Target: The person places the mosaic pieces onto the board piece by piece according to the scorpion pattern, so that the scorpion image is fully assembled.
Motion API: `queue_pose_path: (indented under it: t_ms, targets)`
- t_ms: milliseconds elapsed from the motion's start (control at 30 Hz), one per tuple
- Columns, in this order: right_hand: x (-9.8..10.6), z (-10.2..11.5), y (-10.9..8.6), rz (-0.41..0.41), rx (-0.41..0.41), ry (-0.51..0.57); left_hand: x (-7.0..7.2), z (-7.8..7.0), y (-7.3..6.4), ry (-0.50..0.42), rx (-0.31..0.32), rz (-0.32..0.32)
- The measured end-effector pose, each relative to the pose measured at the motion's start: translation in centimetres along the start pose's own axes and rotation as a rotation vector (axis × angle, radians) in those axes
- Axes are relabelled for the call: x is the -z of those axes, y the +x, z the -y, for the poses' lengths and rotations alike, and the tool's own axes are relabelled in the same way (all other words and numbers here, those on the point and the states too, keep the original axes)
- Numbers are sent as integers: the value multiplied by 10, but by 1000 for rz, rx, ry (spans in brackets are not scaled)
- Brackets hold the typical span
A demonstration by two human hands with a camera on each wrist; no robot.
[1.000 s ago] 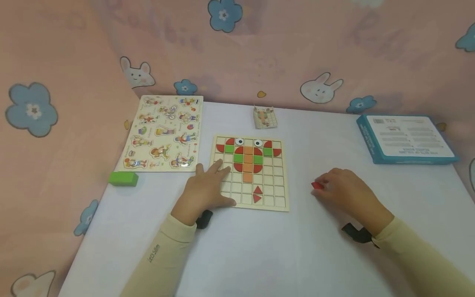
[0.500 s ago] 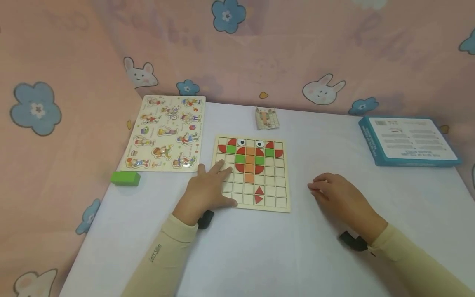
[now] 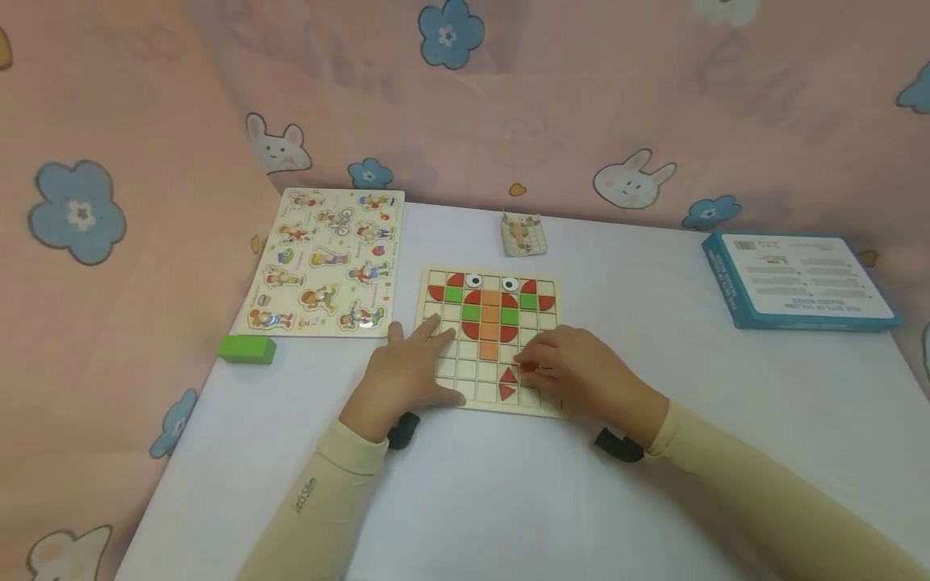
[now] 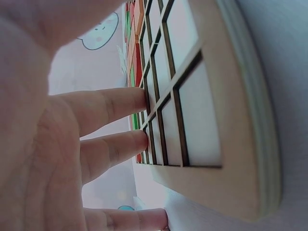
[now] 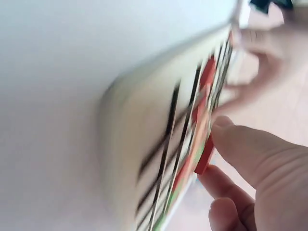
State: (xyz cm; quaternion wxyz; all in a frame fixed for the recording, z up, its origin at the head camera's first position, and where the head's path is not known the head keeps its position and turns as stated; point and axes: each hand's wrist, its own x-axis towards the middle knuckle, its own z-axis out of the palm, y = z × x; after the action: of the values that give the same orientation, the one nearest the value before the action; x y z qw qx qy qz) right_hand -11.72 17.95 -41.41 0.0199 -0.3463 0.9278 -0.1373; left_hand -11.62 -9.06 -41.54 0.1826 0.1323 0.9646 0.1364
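A wooden grid board (image 3: pixel 471 393) lies on the table, with red, green and orange tiles and two eye pieces set in its cells. My left hand (image 3: pixel 398 371) rests on its left side with fingers spread; in the left wrist view two fingertips touch the grid. Over the lower right of the board, my right hand (image 3: pixel 592 371) pinches a small red tile (image 5: pixel 204 156) between thumb and finger. Its full shape is hidden by the fingers. Beside those fingertips, two red triangle tiles (image 3: pixel 507 375) lie one below the other in the grid.
Behind the board stands a small creased picture card (image 3: pixel 524 236). A picture puzzle board (image 3: pixel 327 258) lies at the back left, with a green block (image 3: pixel 247 349) in front of it. At the back right is a blue box (image 3: pixel 802 282). A patterned cloth (image 3: pixel 508 105) hangs behind the table.
My right hand has moved left from the bare table onto the board's lower right, carrying the red tile. My left hand has stayed on the board's left side.
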Motion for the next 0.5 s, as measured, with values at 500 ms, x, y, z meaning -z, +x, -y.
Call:
queue_pose_path:
  t_ms: [500]
  targets:
    - [-20,26,37,-12,181,-11,1,0,1,30,2,20]
